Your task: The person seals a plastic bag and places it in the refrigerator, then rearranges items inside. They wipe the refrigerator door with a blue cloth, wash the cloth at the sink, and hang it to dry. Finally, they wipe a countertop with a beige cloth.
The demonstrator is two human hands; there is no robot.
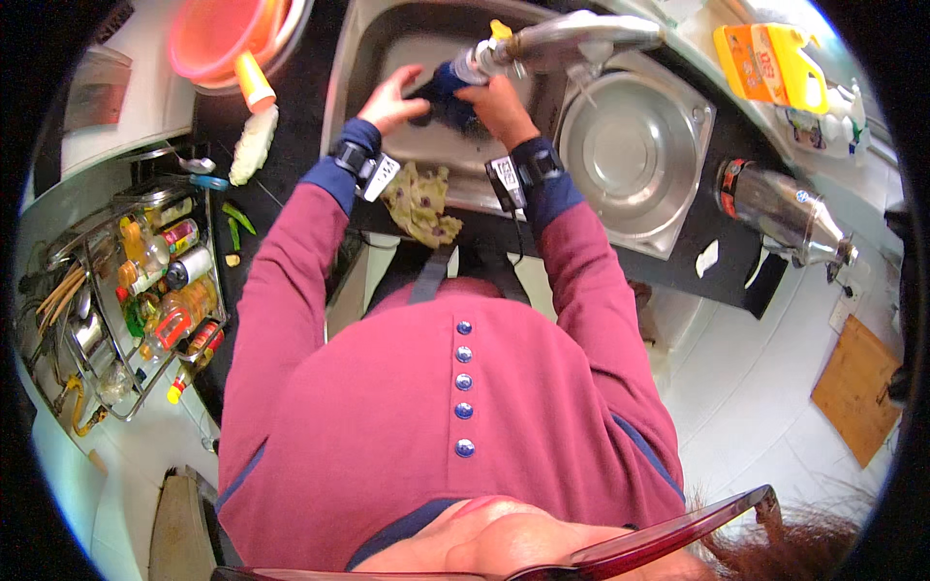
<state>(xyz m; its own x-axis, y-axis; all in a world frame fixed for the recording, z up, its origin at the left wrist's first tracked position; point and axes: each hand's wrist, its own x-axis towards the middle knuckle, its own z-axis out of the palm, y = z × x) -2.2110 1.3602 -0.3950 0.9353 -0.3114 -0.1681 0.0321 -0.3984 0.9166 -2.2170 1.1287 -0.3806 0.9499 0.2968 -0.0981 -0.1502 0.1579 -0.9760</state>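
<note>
Under the faucet [476, 62], inside the steel sink [349, 65], a dark blue object [452, 109] is in my right hand [503, 109]. Its exact kind is too blurred to make out. My left hand [396, 102] reaches in from the other side with fingers spread, close to the dark object; whether they touch is unclear. A crumpled, green-brown patterned cloth [421, 203] hangs over the sink's front edge between my forearms.
Right of the sink sits a round steel basin [617, 145], with a metal bottle-shaped vessel [785, 207] beyond it. A yellow-orange jug [770, 65] stands at back right. To the left are red plastic basins [218, 36], a pale vegetable [254, 145], green chillies [234, 225] and a condiment rack [145, 276].
</note>
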